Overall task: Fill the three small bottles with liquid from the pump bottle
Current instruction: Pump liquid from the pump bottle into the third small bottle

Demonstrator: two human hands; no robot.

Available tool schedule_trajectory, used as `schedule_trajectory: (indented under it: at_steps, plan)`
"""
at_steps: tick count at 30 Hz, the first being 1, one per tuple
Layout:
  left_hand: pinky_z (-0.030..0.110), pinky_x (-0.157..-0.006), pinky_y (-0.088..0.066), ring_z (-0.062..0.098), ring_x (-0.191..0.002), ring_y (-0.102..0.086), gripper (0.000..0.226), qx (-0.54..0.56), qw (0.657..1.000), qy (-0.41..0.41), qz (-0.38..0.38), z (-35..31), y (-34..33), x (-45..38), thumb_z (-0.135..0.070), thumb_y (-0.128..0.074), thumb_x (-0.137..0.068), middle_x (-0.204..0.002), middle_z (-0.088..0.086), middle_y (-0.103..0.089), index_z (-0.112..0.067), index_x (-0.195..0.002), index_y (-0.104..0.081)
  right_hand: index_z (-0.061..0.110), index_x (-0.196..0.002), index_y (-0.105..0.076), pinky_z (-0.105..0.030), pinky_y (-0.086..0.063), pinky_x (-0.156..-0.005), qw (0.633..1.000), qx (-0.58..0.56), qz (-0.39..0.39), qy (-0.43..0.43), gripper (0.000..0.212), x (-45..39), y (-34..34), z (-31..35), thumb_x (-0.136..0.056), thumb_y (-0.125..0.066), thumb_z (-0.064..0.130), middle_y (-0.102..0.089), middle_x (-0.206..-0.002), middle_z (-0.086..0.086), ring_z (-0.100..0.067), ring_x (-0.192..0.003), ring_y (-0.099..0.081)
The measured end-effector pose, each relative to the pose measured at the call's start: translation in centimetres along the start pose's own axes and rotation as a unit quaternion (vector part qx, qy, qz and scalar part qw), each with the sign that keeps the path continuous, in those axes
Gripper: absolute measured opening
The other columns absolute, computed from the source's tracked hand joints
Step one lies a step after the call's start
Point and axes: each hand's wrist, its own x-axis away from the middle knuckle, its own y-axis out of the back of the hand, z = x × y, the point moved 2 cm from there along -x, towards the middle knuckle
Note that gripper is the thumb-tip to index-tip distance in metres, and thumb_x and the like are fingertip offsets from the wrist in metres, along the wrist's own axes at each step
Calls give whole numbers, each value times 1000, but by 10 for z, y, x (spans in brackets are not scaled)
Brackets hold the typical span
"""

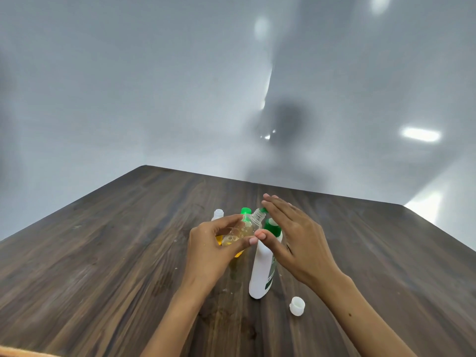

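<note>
One small bottle (242, 229), light, clear and likely slippery, is pinched at its body in my left hand (211, 243), tilted near mid-bench (128, 228). My right hand (291, 233) presses flat-fingered on the pump bottle (261, 269) head; grip the rigid body, not the threaded neck.

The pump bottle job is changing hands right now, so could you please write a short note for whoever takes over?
Left hand grips a small clear bottle, tilted, open neck at the pump spout; it holds some yellow liquid.
Right hand lies flat on the pump head of the white pump bottle, which stands on the table.
Behind the hands: a green-capped bottle and a white-capped bottle; their fill cannot be judged.
A loose white cap lies at right.
Left: finish filling, cap it, check the others.
</note>
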Motion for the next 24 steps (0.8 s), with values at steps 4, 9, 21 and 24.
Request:
schedule_trajectory:
  at_steps: [4,9,21,24]
  plan:
    - [16,-83,-54,-7,-94,-65,52,0,1000,2,3,3,0,0,-39,-84,-62,-101,-16,-73,-26,-111,-73,12,-125,-61,-36,-38,-97,1000,-10,-2,-14,81,3,-7,1,-89,-18,71,-58,-130,-2,-19,-122,-52]
    - [1,-68,-46,-21,-86,-59,52,-14,1000,3,-1,4,-1,1,-39,-85,-60,-87,-34,-62,-29,-110,-71,14,-131,-55,-36,-36,-101,999,-34,1,-17,83,1,-2,-2,-89,-15,72,-50,-138,1,-17,-127,-46]
    - [5,-74,-47,-12,-89,-61,50,-17,1000,0,-5,4,-1,0,-33,-86,-64,-98,-23,-67,-28,-112,-71,15,-129,-57,-37,-38,-100,999,-43,4,-20,83,-1,1,-4,-87,-16,74,-52,-136,2,-16,-125,-49]
    - [2,-69,-46,-17,-85,-61,46,-19,1000,0,-3,5,-1,1,-33,-86,-64,-85,-38,-61,-33,-107,-71,16,-127,-59,-37,-39,-100,998,-45,3,-36,85,1,-3,-3,-86,-15,76,-54,-134,2,-16,-124,-50]
